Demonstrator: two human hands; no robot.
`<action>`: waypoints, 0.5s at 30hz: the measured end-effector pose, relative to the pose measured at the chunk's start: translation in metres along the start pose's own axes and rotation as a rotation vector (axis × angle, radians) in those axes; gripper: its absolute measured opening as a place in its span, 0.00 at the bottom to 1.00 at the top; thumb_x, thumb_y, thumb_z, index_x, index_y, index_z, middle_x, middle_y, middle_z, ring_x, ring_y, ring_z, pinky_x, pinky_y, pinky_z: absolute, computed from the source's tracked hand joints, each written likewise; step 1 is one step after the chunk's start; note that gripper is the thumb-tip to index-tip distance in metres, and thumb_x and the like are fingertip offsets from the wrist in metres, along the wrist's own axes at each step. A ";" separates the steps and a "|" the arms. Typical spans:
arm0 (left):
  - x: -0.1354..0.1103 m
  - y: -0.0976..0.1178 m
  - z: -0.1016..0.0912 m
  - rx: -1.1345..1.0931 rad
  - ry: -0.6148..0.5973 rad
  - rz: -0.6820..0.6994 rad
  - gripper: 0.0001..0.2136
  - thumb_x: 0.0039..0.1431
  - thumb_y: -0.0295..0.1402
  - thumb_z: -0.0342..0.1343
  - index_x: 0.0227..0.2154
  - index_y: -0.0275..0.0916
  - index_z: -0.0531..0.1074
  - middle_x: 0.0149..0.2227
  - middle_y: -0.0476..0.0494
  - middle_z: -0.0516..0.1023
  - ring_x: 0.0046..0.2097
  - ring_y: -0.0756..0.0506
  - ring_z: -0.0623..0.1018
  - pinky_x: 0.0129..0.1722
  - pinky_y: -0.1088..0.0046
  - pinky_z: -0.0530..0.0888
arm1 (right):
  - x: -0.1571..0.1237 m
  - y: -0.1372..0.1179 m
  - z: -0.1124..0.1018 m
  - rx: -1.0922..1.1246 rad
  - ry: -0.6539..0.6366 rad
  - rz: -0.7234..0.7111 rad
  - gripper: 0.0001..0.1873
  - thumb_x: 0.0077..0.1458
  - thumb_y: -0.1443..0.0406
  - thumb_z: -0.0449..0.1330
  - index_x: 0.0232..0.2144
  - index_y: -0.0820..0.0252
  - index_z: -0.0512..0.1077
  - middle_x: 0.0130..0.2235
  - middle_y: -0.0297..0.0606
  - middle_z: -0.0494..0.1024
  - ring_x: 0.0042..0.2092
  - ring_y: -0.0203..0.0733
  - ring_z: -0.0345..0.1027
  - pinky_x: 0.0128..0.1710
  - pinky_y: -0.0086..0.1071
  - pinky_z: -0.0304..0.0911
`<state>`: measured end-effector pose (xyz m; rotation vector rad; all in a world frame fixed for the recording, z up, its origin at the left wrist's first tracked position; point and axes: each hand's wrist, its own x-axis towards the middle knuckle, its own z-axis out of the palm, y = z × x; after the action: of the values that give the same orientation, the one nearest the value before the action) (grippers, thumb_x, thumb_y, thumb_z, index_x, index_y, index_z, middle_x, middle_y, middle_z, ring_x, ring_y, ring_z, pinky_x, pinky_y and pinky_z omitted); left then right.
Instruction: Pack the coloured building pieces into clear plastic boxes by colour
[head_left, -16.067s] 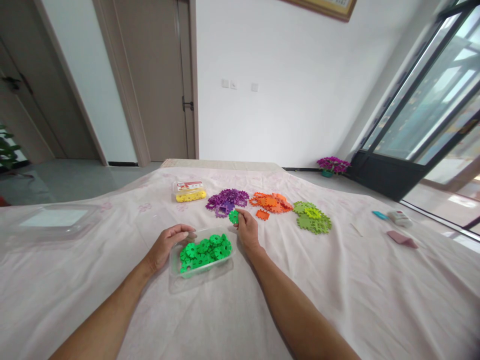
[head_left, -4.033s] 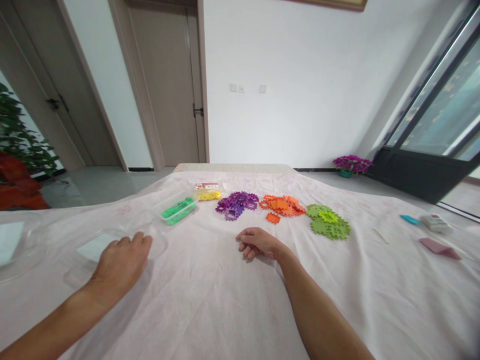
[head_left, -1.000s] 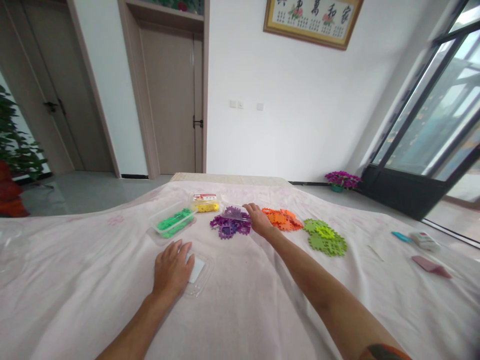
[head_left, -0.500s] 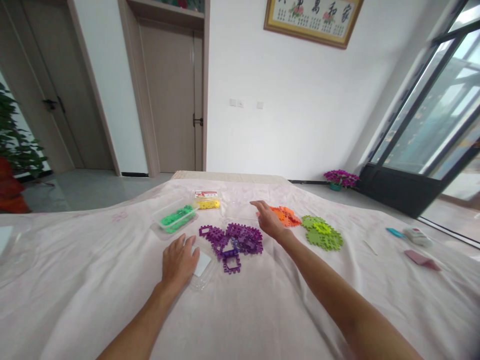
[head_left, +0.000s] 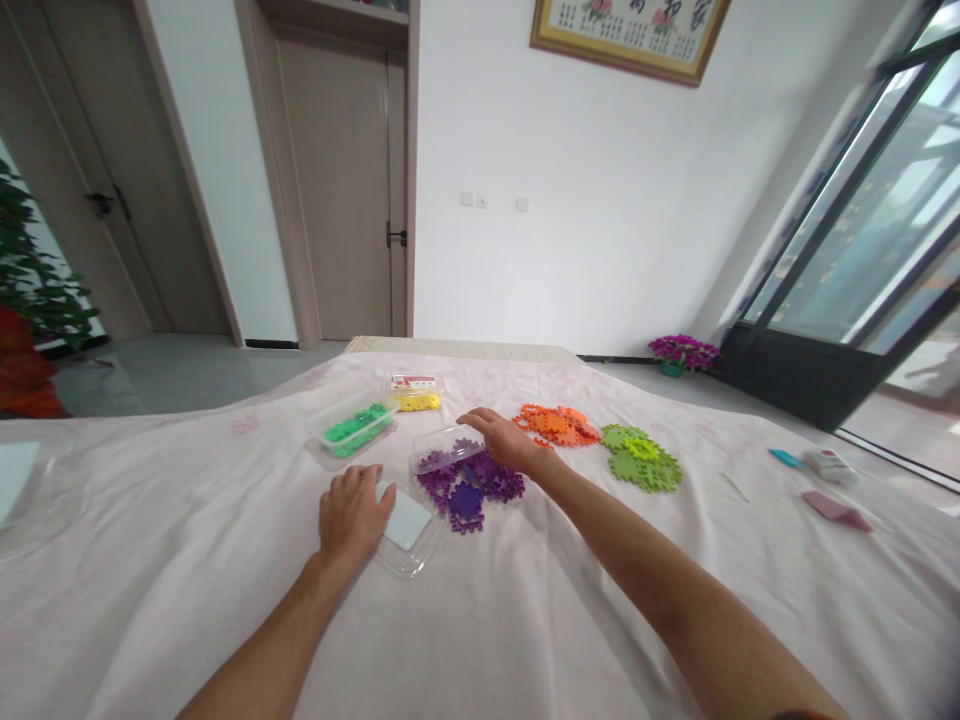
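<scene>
My left hand (head_left: 354, 515) rests at the left side of a clear plastic lid (head_left: 431, 535) with a white label, palm down, thumb apart from the other fingers. My right hand (head_left: 499, 440) has its fingers at the right end of a clear plastic box (head_left: 435, 440) and appears to grip its rim. The box is tilted above the back left of a pile of purple interlocking plastic pieces (head_left: 502, 482). Purple shows through its clear wall; whether pieces are inside or behind it, I cannot tell. My right fingertips are partly hidden.
Behind the left hand stand a clear box of green pieces (head_left: 356, 430) and a box of yellow pieces (head_left: 418, 402). Orange pieces (head_left: 559, 425) and lime-green pieces (head_left: 641, 458) lie to the right. A pink item (head_left: 836, 510) and a white object (head_left: 829, 467) lie far right.
My right hand has moved left and lower, and the clear box has come toward me over the purple pile. Some purple pieces have shifted. The left hand has hardly moved.
</scene>
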<state>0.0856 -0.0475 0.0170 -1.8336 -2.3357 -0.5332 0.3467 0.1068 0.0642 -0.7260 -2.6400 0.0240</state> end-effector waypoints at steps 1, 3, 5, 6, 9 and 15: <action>0.000 0.001 0.001 0.012 -0.003 -0.010 0.20 0.64 0.43 0.48 0.54 0.40 0.71 0.52 0.36 0.74 0.52 0.36 0.72 0.48 0.60 0.67 | -0.008 0.003 -0.008 -0.010 -0.009 -0.011 0.40 0.48 0.84 0.48 0.61 0.54 0.62 0.57 0.43 0.68 0.58 0.42 0.62 0.54 0.37 0.64; 0.001 0.003 0.003 0.032 0.001 -0.015 0.21 0.63 0.45 0.48 0.54 0.40 0.71 0.51 0.35 0.73 0.51 0.35 0.72 0.48 0.61 0.68 | -0.021 0.008 -0.023 -0.038 0.005 -0.008 0.39 0.48 0.83 0.47 0.60 0.53 0.63 0.56 0.43 0.69 0.57 0.43 0.63 0.53 0.38 0.66; 0.001 0.004 0.006 0.037 0.012 -0.002 0.23 0.63 0.46 0.48 0.54 0.39 0.70 0.50 0.34 0.73 0.50 0.35 0.73 0.47 0.61 0.68 | -0.031 0.009 -0.033 -0.049 0.098 0.042 0.39 0.48 0.83 0.46 0.59 0.53 0.64 0.56 0.44 0.69 0.58 0.44 0.63 0.54 0.40 0.65; 0.001 0.004 0.006 0.029 0.013 0.002 0.23 0.63 0.47 0.48 0.54 0.38 0.70 0.49 0.34 0.73 0.49 0.35 0.74 0.46 0.62 0.68 | -0.033 0.007 -0.035 -0.035 0.174 0.082 0.39 0.48 0.83 0.46 0.59 0.53 0.64 0.56 0.44 0.69 0.58 0.44 0.62 0.55 0.41 0.64; 0.002 0.003 0.006 -0.038 -0.019 0.000 0.23 0.63 0.48 0.46 0.52 0.39 0.71 0.48 0.33 0.74 0.47 0.36 0.76 0.43 0.63 0.69 | -0.034 -0.007 -0.032 0.112 0.442 0.226 0.37 0.46 0.81 0.46 0.57 0.55 0.65 0.54 0.44 0.70 0.56 0.44 0.64 0.58 0.44 0.62; 0.014 -0.021 -0.004 -0.523 -0.178 -0.168 0.22 0.56 0.55 0.51 0.34 0.41 0.77 0.33 0.38 0.81 0.38 0.35 0.79 0.36 0.64 0.69 | -0.026 -0.060 -0.023 0.830 0.632 0.731 0.31 0.44 0.71 0.55 0.54 0.56 0.64 0.48 0.42 0.73 0.45 0.45 0.73 0.41 0.42 0.73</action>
<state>0.0615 -0.0406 0.0205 -1.9534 -2.6729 -1.1403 0.3470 0.0399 0.0825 -1.0858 -1.4476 0.8680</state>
